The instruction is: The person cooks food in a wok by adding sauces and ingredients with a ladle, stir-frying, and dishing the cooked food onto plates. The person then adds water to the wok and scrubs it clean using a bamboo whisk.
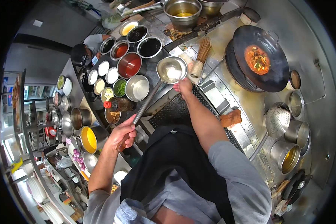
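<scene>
A long-handled metal ladle (148,101) slants across the view in front of my dark apron. My left hand (122,135) is wrapped round the brown grip at its lower end. The bowl of the ladle is turned up, with a bright, pale shine inside; I cannot tell whether that is liquid or reflection. At the bowl's near right rim, my right hand (183,86) is closed, its fingers bent against the edge. Right of it, a dark wok (276,74) tilts on the burner, holding a red-orange dish with strips (258,59). A bamboo brush (202,54) stands beyond my right hand.
Steel pots of sauces and an empty-looking steel pot (137,88) stand left of the ladle. A red-capped bottle (119,104) is near my left hand. A strainer (277,120) and oil pot (289,158) lie right. Another person (91,43) is at the far left.
</scene>
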The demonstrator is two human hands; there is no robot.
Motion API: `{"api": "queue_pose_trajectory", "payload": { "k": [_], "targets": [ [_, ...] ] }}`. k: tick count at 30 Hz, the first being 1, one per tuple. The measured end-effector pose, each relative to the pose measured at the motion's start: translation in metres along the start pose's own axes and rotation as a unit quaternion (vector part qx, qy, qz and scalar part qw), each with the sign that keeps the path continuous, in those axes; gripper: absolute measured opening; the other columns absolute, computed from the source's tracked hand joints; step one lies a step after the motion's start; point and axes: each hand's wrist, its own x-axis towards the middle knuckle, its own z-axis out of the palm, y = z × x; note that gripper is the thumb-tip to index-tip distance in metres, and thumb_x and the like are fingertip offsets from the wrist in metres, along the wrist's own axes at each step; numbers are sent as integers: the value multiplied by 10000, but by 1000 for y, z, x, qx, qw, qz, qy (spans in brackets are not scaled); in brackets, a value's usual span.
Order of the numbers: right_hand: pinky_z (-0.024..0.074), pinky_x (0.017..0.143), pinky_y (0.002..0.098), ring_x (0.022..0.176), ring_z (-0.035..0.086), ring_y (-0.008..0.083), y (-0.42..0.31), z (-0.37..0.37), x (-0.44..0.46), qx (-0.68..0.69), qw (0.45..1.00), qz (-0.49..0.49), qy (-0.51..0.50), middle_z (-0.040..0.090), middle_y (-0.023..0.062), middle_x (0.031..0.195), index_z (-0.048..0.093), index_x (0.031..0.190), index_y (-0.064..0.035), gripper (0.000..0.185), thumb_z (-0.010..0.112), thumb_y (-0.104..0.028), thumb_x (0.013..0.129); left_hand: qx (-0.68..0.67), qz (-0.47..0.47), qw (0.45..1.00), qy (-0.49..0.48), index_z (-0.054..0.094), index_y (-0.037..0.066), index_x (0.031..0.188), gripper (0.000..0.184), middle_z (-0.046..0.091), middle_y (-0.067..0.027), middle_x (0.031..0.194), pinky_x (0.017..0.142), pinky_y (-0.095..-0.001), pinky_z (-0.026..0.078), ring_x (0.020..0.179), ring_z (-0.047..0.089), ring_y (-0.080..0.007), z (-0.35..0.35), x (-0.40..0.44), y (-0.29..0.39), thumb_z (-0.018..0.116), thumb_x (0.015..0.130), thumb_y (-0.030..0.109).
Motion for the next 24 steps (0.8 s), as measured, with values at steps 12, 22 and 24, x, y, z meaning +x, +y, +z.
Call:
{"api": "queue_pose_trajectory", "payload": {
  "k": [12,22,24],
  "targets": [
    [575,582,348,688,702,233,-13,-4,3,-22,999,27,-17,694,148,873,516,1101,-51,133,478,-148,1018,20,57,998,17,315,232,1576,645,491,-29,691,350,-271,394,395,447,-124,16,-19,4,500,983,60],
    [529,565,352,566,668,180,-7,-73,-57,-196,975,-95,-36,662,67,653,596,955,-35,162,561,-191,982,166,92,981,-40,247,188,1601,723,487,-35,689,355,-252,403,394,437,-114,110,5,40,504,941,42],
    [535,561,329,573,645,163,-3,-112,-94,-184,970,-124,-97,654,63,679,597,963,-35,89,575,-120,977,191,94,975,-69,232,176,1604,729,490,-36,686,351,-248,389,397,437,-109,141,24,44,518,947,45]
  ]
}}
